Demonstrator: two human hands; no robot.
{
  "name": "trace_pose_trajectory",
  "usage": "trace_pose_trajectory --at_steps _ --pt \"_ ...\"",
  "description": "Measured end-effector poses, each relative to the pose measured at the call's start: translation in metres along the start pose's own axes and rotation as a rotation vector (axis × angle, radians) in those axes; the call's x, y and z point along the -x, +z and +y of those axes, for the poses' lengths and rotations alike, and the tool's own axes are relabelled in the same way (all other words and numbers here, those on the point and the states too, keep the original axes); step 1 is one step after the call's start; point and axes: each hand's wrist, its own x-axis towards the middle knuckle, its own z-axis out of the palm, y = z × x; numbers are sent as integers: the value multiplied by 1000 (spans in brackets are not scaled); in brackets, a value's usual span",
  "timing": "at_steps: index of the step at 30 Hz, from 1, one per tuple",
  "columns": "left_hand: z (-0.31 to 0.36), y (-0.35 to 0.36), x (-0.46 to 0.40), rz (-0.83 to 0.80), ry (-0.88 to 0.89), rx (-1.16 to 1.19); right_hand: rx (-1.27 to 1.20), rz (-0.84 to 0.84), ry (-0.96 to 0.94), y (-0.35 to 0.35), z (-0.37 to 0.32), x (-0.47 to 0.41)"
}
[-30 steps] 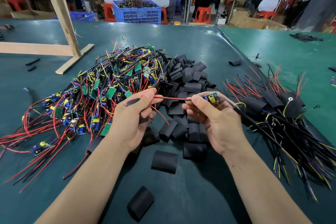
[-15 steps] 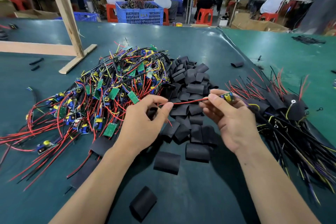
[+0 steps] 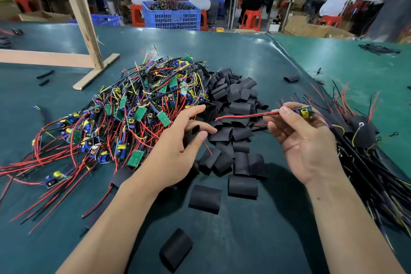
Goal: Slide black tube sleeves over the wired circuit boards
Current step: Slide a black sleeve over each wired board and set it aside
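Board [image 3: 305, 111] is pinched between the right hand [image 3: 308, 140] fingers, red lead [image 3: 245, 115] extended leftward. Left hand [image 3: 178, 151] fingers are spread above sleeves [image 3: 235, 107]; one sleeve should be opened round before threading.

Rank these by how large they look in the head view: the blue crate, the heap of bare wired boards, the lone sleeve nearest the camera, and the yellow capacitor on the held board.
1. heap of wired circuit boards
2. blue crate, though it stands far back, so its true size is unsure
3. lone black sleeve
4. yellow capacitor by the right hand
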Motion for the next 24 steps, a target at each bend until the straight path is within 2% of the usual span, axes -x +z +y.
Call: trace_pose_trajectory --at_steps 5,10,15,19,24 --pt "-1 2 1 127 -122 -112 39 -41 -18 5 4 3" --pt "1 1 3 142 -65 57 68 -59 8 13 12 8" --pt "1 4 2 289 27 -226 85 -76 4 18 15 11" --pt "1 4 2 363 42 -228 99 -80 -18 16 14 11" --pt "-1 8 3 357 33 -270 130 -95 -65 16 14 12"
